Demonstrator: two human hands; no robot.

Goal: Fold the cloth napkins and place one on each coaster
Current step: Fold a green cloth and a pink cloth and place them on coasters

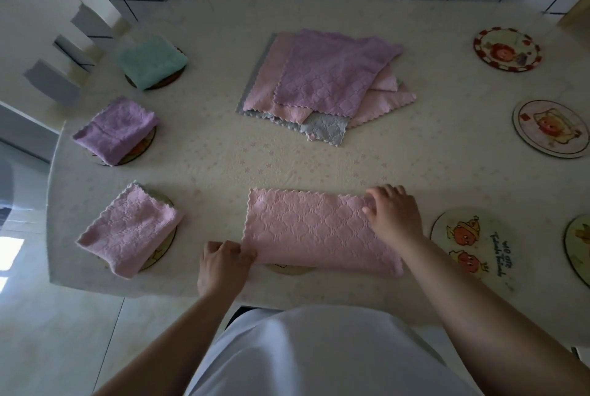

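crosswise lies the pink napkin (314,231) — left hand (223,263) pinching its corner, right hand (394,215) fingers pressed flat.

- I've got two bare forearms coming up from the bottom edge, no sleeves showing anywhere along them.
- Left hand (223,263): no ring, watch or band that I can make out; wrist just behind it is bare too.
- Right hand (394,215): same story, nothing worn on fingers or wrist.
- Behind both hands, between the forearms, a plain white garment (319,354) covers the torso, smooth, without print or buttons.
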